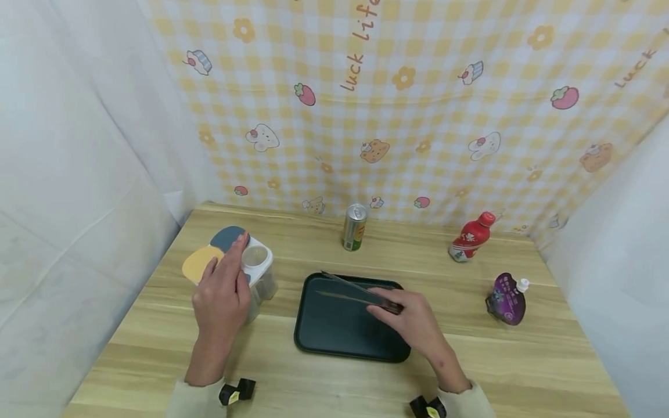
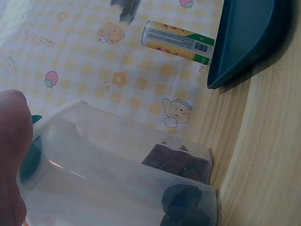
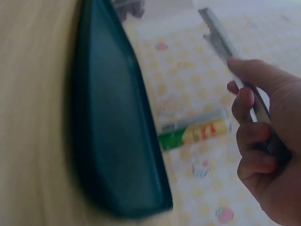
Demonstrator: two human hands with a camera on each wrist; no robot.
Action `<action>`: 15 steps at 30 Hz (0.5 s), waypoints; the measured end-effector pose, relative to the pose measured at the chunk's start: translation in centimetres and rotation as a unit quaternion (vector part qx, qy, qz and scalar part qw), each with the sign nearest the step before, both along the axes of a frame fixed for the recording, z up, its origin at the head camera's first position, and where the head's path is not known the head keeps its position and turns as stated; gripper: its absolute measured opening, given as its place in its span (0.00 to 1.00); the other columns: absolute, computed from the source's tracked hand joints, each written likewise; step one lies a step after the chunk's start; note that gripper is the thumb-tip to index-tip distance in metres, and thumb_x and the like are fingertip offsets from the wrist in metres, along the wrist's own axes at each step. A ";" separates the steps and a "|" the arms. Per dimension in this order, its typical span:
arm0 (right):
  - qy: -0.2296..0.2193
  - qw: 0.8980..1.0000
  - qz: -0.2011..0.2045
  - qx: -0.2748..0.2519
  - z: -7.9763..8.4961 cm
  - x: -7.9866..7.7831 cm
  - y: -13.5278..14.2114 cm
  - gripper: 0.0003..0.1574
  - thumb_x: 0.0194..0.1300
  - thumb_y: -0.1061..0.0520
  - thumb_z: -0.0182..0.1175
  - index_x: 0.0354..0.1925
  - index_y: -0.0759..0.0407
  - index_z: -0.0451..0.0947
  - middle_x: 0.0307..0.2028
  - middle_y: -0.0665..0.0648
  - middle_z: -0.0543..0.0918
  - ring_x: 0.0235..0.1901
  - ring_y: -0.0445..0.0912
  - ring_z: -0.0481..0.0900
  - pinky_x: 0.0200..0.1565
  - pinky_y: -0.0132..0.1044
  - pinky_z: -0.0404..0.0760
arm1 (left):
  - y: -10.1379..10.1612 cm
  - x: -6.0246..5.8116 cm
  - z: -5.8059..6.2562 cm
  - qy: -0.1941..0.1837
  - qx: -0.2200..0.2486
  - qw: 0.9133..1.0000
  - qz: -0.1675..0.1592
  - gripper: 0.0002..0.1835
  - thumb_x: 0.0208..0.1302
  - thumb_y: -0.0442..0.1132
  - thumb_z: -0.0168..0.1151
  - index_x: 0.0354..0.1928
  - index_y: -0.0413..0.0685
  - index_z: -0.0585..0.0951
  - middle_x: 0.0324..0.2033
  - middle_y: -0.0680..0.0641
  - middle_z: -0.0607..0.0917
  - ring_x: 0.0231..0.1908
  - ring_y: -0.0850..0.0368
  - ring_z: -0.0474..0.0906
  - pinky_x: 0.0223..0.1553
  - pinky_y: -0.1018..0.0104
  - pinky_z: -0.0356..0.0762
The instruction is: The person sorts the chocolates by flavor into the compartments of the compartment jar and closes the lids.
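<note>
My left hand rests on top of a clear plastic storage box at the left, fingers stretched over its lid. Its blue flap and yellow flap stand raised, and a round opening shows beside them. Through the box wall in the left wrist view, brown blocks and dark rounded pieces lie at the bottom. My right hand grips metal tongs, their arms apart and pointing left above a dark rectangular tray. Nothing shows between the tong tips.
Behind the tray stands a drink can. A red bottle is at the back right, and a purple spouted pouch lies nearer the right edge. A checked curtain hangs behind the wooden table.
</note>
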State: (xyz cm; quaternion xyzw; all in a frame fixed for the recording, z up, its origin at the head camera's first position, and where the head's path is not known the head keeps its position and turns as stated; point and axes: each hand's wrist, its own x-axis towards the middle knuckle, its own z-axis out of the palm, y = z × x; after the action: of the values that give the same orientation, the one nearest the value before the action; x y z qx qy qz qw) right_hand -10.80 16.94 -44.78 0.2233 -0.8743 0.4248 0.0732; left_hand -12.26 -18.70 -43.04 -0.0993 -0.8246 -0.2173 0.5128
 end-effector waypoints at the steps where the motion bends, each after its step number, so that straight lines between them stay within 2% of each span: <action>1: -0.023 1.000 0.001 -0.008 -0.3 0.2 0.8 0.20 0.65 0.48 0.72 0.53 0.51 0.89 0.19 0.39 0.66 0.18 0.36 0.65 0.20 0.30 0.65 | 0.0 0.0 0.0 0.002 0.001 1.000 -0.001 0.26 0.70 0.38 0.46 0.67 0.47 0.81 0.58 0.51 0.85 0.43 0.41 0.88 0.46 0.34 0.81; 4: -0.083 0.996 0.004 -0.028 -1.1 0.8 3.4 0.20 0.64 0.46 0.73 0.53 0.49 0.89 0.19 0.41 0.69 0.19 0.36 0.66 0.20 0.30 0.66 | 0.1 0.2 -0.1 0.008 0.001 1.000 -0.003 0.26 0.70 0.37 0.47 0.66 0.47 0.81 0.57 0.50 0.86 0.43 0.42 0.88 0.45 0.35 0.81; 5: -0.103 0.994 0.010 -0.037 -1.4 0.9 4.4 0.20 0.64 0.46 0.73 0.53 0.49 0.89 0.21 0.41 0.74 0.19 0.37 0.68 0.20 0.30 0.68 | 0.1 0.2 -0.1 0.009 0.001 1.000 -0.005 0.25 0.70 0.36 0.47 0.66 0.46 0.82 0.57 0.50 0.86 0.43 0.43 0.88 0.45 0.35 0.81; 8: -0.150 0.986 0.038 -0.055 -2.1 0.9 7.4 0.20 0.64 0.51 0.73 0.53 0.53 0.89 0.32 0.49 0.87 0.24 0.38 0.78 0.25 0.32 0.78 | 0.1 0.2 -0.1 0.008 -0.003 1.000 -0.006 0.25 0.70 0.36 0.48 0.66 0.46 0.81 0.56 0.49 0.86 0.44 0.42 0.88 0.46 0.35 0.81; 10: -0.175 0.982 0.049 -0.057 -2.4 0.8 9.3 0.20 0.63 0.53 0.73 0.53 0.56 0.89 0.40 0.54 0.90 0.29 0.40 0.82 0.29 0.34 0.83 | 0.1 0.2 -0.1 0.009 -0.003 1.000 -0.006 0.25 0.70 0.36 0.47 0.66 0.46 0.82 0.56 0.49 0.86 0.44 0.42 0.88 0.46 0.35 0.81; 13: -0.177 0.982 0.043 -0.041 -2.6 0.8 11.7 0.20 0.64 0.54 0.73 0.53 0.59 0.88 0.44 0.57 0.90 0.35 0.42 0.85 0.34 0.36 0.85 | 0.1 0.0 -0.1 0.013 -0.003 1.000 -0.004 0.25 0.69 0.36 0.47 0.65 0.46 0.82 0.56 0.48 0.87 0.43 0.42 0.88 0.45 0.35 0.81; 15: -0.158 0.987 0.026 -0.024 -2.6 0.9 12.9 0.19 0.63 0.54 0.74 0.52 0.59 0.89 0.43 0.56 0.90 0.34 0.41 0.84 0.33 0.35 0.84 | 0.2 -0.2 0.0 0.015 -0.004 1.000 -0.004 0.25 0.70 0.37 0.47 0.65 0.46 0.82 0.56 0.48 0.87 0.43 0.42 0.88 0.45 0.35 0.81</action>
State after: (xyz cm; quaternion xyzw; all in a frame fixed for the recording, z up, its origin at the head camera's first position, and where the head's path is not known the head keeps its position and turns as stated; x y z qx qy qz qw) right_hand -9.92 29.85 -47.38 0.1739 -0.8583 0.4775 -0.0714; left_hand -12.48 -18.52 -43.09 -0.1078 -0.8170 -0.2148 0.5241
